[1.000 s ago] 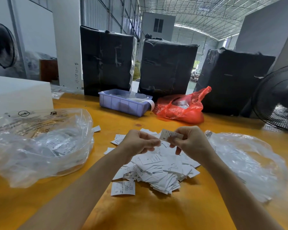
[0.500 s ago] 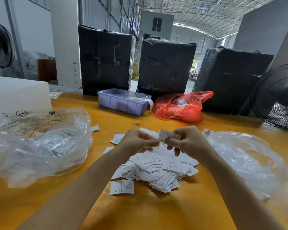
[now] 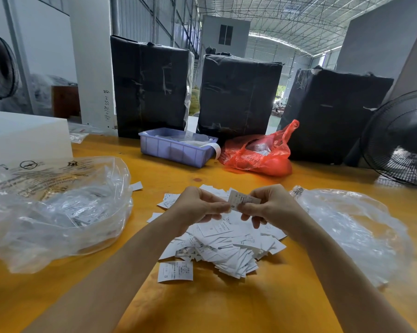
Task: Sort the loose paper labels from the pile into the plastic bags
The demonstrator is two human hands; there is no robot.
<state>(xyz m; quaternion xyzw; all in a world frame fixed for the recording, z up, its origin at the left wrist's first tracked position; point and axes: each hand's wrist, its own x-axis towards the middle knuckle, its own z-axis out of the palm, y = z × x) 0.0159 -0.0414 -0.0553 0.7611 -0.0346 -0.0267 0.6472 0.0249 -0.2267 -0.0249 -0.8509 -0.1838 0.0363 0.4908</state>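
A pile of loose white paper labels (image 3: 223,245) lies in the middle of the orange table (image 3: 202,306). Above the pile, my right hand (image 3: 271,205) pinches one small label (image 3: 240,200) marked with an S. My left hand (image 3: 198,206) has its fingers curled, and its fingertips meet the left edge of that label. A clear plastic bag (image 3: 56,207) with labels inside sits to the left. A second clear plastic bag (image 3: 351,229) lies to the right.
A purple plastic bin (image 3: 176,147) and a red plastic bag (image 3: 258,155) stand behind the pile. Three black wrapped bales (image 3: 236,94) line the far edge. A black fan (image 3: 404,138) is at the right, a white block (image 3: 25,135) at the left.
Both hands have stayed above the pile with the label between them. The left fingertips have closed in on the label's edge.
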